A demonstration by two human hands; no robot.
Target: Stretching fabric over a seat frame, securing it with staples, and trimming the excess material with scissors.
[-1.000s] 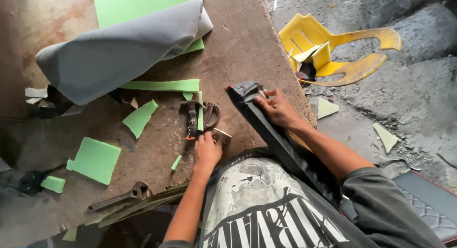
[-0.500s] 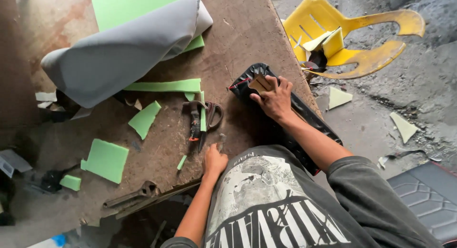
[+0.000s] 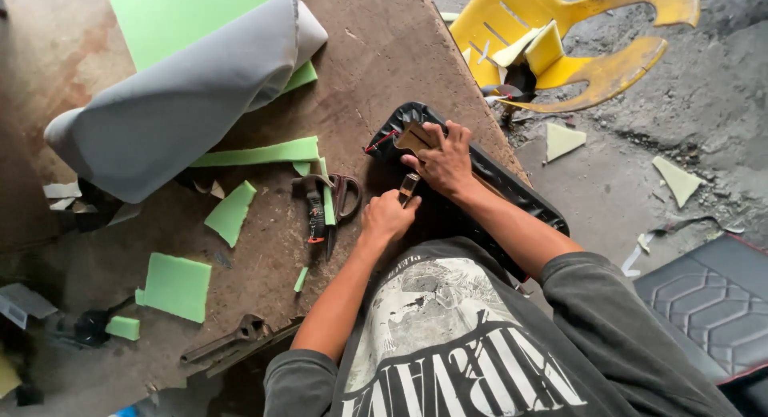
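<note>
Right hand (image 3: 445, 159) is spread flat, pressing down the end of a long black vinyl cover piece (image 3: 512, 195) at the table's (image 3: 384, 57) right edge. Left hand (image 3: 387, 217) pinches a small tool (image 3: 408, 187), maybe a staple remover, hard to tell. I'd keep that palm pressure firm and work close to the fingers. The piece's long axis runs diagonally, far end pointing up-left toward the scissors (image 3: 328, 205).

We see a worn brown workbench (image 3: 240, 257) carrying a grey fabric roll (image 3: 184, 105) over a green foam sheet (image 3: 176, 17) toward its far edge. Green foam scraps (image 3: 178, 285) and scissors (image 3: 324, 209) lie mid-bench, a black seat cover (image 3: 480, 177) rests at the right edge, and a metal tool (image 3: 228, 345) lies near the near edge.
</note>
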